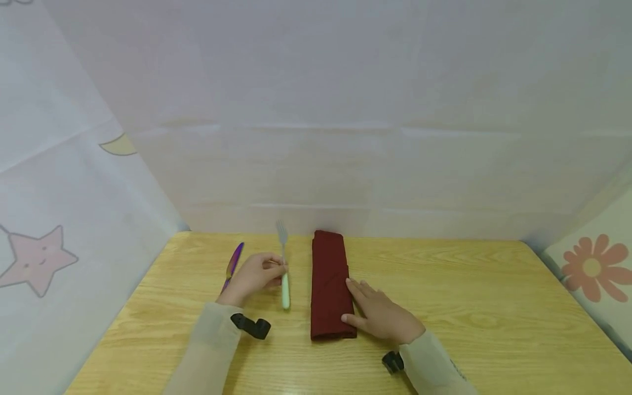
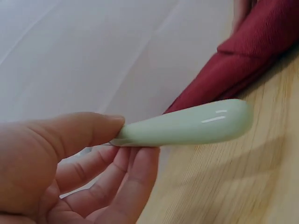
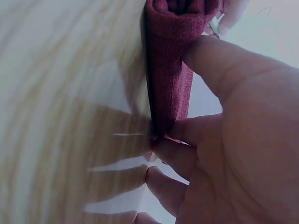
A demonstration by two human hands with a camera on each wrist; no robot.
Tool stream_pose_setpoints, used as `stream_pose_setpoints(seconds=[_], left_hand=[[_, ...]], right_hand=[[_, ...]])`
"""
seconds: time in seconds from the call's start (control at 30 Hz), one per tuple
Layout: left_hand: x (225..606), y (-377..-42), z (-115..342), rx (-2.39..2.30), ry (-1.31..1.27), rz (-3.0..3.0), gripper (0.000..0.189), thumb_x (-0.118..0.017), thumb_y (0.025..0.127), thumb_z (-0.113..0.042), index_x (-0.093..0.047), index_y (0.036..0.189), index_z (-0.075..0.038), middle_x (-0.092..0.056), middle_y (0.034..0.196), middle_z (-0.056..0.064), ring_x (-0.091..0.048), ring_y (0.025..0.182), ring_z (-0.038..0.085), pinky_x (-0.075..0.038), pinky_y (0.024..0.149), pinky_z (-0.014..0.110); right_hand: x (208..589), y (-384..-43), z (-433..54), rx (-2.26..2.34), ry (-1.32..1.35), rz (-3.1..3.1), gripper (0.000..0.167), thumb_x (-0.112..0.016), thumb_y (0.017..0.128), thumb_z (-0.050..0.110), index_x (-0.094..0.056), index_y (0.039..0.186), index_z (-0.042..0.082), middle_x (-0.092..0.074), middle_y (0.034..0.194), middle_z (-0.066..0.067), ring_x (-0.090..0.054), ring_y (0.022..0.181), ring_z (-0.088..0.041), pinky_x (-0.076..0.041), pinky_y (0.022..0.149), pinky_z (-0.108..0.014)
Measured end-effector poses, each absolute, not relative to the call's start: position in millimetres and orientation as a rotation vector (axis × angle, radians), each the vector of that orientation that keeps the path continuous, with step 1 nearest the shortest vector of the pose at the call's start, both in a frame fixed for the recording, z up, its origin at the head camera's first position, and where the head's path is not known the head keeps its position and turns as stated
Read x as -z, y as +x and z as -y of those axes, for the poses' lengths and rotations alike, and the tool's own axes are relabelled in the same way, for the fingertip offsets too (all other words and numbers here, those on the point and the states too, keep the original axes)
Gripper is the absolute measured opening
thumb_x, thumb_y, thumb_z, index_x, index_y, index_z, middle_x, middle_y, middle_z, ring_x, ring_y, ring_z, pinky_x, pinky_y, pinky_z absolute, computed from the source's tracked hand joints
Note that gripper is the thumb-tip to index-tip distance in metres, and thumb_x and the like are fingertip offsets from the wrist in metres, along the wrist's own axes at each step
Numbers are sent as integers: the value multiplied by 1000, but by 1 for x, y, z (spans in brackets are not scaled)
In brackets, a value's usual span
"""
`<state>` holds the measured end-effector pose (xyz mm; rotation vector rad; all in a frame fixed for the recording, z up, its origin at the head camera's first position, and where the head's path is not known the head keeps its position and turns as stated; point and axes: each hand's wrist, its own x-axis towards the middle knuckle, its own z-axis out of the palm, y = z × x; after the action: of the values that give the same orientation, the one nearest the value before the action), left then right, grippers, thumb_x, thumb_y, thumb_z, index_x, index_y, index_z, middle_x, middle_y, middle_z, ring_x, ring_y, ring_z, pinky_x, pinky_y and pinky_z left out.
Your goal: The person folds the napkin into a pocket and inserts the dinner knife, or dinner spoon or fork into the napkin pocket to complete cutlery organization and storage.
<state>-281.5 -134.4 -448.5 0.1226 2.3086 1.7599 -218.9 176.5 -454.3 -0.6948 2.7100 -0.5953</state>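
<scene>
A fork with a pale green handle and silver tines is pinched between the thumb and fingers of my left hand. In the left wrist view the glossy handle points away from the fingertips, over the table. Right of the fork lies a dark red cloth, folded into a long narrow strip. My right hand touches its right side, with thumb and fingers extended. The right wrist view shows the layered end of the cloth and the thumb on its upper edge. A purple knife lies left of my left hand, partly covered by it.
The wooden table extends to both sides of the hands. A pale wall sheet rises at its back edge. Side sheets carry a pink star at left and a flower at right.
</scene>
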Motion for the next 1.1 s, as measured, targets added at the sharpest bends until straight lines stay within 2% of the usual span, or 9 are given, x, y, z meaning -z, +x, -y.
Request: stream_pose_setpoints(seconds=[0.13,0.37,0.7,0.97,1.1], left_hand=[[447,-280,127,-1860,112,-2231,24,-68,99,-12,-64,116,4,-66,116,22,-68,95,20,-58,89,39],[444,-278,116,-1997,82,-2151,34,-71,97,-16,-63,122,4,-66,115,15,-66,100,20,-57,92,38],[435,-286,90,-2191,81,-2084,36,-71,97,-14,-62,125,7,-64,110,12,-66,96,19,-57,92,38],[440,-308,62,-2282,155,-2205,25,-71,97,-10,-65,116,5,-68,110,15,-69,96,19,-58,88,37],[441,-316,50,-2262,198,-2266,27,-72,96,-11,-66,117,4,-68,110,15,-68,97,21,-59,86,36]], right_hand=[[454,-218,-176,591,-693,-2706,83,-53,103,52,-23,160,2,-28,164,-18,-22,151,-41,-21,119,-61],[454,-217,-176,578,-697,-2708,81,-54,103,50,-23,160,1,-27,164,-18,-21,151,-41,-21,119,-61],[452,-218,-177,590,-689,-2715,81,-53,103,50,-23,160,1,-26,164,-19,-21,151,-42,-20,119,-61],[458,-222,-178,576,-691,-2723,82,-52,103,53,-22,161,3,-26,164,-17,-21,151,-40,-20,119,-61],[458,-222,-177,578,-700,-2729,82,-54,103,51,-23,160,2,-27,164,-17,-21,151,-41,-21,118,-61]])
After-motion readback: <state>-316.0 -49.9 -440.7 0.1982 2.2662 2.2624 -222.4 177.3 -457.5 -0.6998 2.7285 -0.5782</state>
